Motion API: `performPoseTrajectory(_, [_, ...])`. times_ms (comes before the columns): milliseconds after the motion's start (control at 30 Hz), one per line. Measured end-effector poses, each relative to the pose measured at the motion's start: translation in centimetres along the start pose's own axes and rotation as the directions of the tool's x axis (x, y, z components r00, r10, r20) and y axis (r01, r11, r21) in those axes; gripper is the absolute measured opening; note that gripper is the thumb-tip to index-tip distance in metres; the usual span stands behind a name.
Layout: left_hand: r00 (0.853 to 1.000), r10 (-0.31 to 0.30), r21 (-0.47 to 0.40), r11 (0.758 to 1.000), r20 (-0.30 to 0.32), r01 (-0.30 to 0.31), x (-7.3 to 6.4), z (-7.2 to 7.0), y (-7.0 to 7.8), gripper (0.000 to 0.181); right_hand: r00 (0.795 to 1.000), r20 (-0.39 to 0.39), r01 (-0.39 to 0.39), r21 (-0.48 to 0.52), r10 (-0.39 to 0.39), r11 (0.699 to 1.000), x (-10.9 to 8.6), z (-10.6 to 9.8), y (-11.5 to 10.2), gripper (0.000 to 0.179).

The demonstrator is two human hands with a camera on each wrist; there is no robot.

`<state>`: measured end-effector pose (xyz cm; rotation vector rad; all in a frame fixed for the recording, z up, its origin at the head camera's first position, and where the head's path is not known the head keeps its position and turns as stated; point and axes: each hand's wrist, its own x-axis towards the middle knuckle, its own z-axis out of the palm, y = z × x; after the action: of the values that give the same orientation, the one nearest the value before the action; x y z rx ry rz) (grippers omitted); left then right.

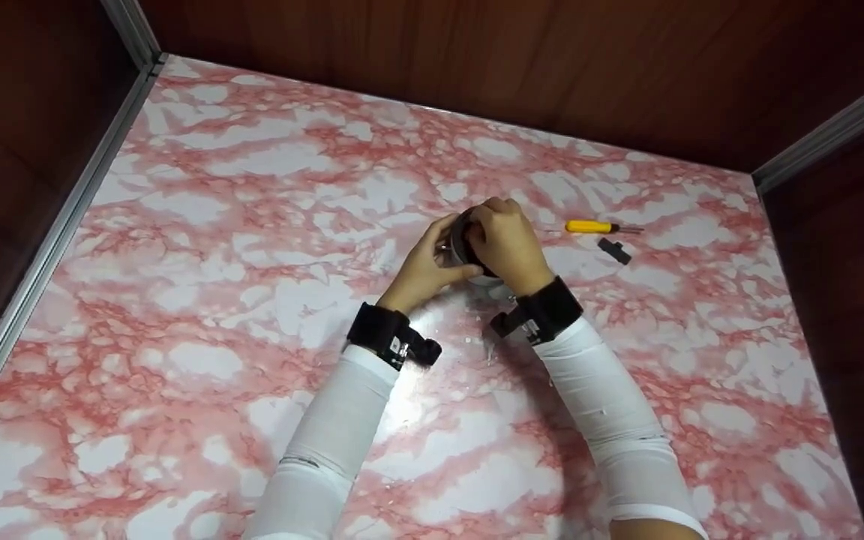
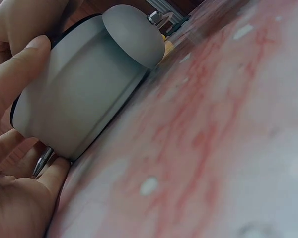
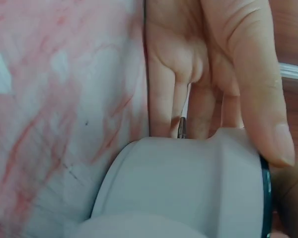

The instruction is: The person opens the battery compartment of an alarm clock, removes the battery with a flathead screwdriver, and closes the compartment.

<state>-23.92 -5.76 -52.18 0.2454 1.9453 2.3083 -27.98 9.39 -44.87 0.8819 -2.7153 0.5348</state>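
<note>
A grey twin-bell-style alarm clock (image 2: 89, 84) with a rounded grey bell (image 2: 134, 37) lies with its dark-rimmed side upward. My left hand (image 1: 423, 268) grips its round body, the thumb over the upper rim and the other fingers low along the side. A short metal leg (image 3: 182, 128) sticks out of the clock between those fingers. From above, my right hand (image 1: 511, 244) bends its fingers down onto the dark upper side of the clock. Its fingertips are hidden, so I cannot tell what they hold there.
A yellow-handled screwdriver (image 1: 588, 226) lies to the right of the clock. Just below it is a small dark piece with a tab (image 1: 614, 251). The pink-and-white marbled table (image 1: 252, 247) is bordered by dark wood-look panels (image 1: 462, 60) at the back and sides.
</note>
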Motion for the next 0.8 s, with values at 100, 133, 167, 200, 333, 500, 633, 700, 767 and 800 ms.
performPoseTrajectory(100, [1.000, 0.007, -0.005, 1.000, -0.001, -0.007, 0.07, -0.04, 0.13, 0.091, 1.000, 0.008, 0.000, 0.016, 0.000, 1.000, 0.17, -0.13, 0.01, 0.010])
performPoseTrajectory(133, [1.000, 0.007, -0.002, 1.000, -0.002, -0.007, 0.09, -0.05, 0.13, 0.091, 1.000, 0.016, -0.005, 0.023, 0.005, 1.000, 0.23, -0.18, 0.03, 0.012])
performPoseTrajectory(167, [1.000, 0.004, 0.001, 1.000, -0.004, -0.004, 0.09, -0.06, 0.12, 0.092, 1.000, 0.026, -0.011, 0.032, 0.010, 0.999, 0.27, -0.24, 0.03, 0.014])
performPoseTrajectory(200, [1.000, 0.003, 0.004, 1.000, -0.005, -0.003, 0.09, -0.07, 0.09, 0.092, 0.999, 0.037, -0.019, 0.040, 0.018, 0.999, 0.31, -0.32, 0.03, 0.016])
performPoseTrajectory(333, [1.000, -0.004, 0.014, 1.000, -0.008, 0.004, 0.08, -0.11, -0.09, 0.092, 0.995, 0.087, -0.057, 0.067, 0.051, 0.996, 0.41, -0.58, 0.05, 0.024])
performPoseTrajectory(500, [1.000, -0.001, 0.021, 1.000, -0.006, 0.001, 0.07, -0.12, -0.18, 0.092, 0.992, 0.107, -0.077, 0.084, 0.067, 0.994, 0.52, -0.69, 0.04, 0.028])
performPoseTrajectory(633, [1.000, 0.005, 0.026, 1.000, -0.002, -0.005, 0.06, -0.10, -0.10, 0.090, 0.994, 0.087, -0.074, 0.099, 0.065, 0.992, 0.49, -0.64, 0.05, 0.026])
performPoseTrajectory(700, [1.000, 0.007, 0.023, 1.000, 0.000, -0.007, 0.04, -0.08, -0.06, 0.089, 0.995, 0.077, -0.074, 0.105, 0.066, 0.992, 0.43, -0.59, 0.07, 0.025])
performPoseTrajectory(767, [1.000, 0.009, 0.016, 1.000, 0.002, -0.009, 0.05, -0.07, -0.09, 0.089, 0.996, 0.069, -0.068, 0.109, 0.061, 0.992, 0.36, -0.51, 0.06, 0.024])
performPoseTrajectory(800, [1.000, 0.009, 0.012, 1.000, 0.002, -0.009, 0.04, -0.06, -0.09, 0.089, 0.997, 0.064, -0.061, 0.108, 0.054, 0.992, 0.34, -0.48, 0.05, 0.023])
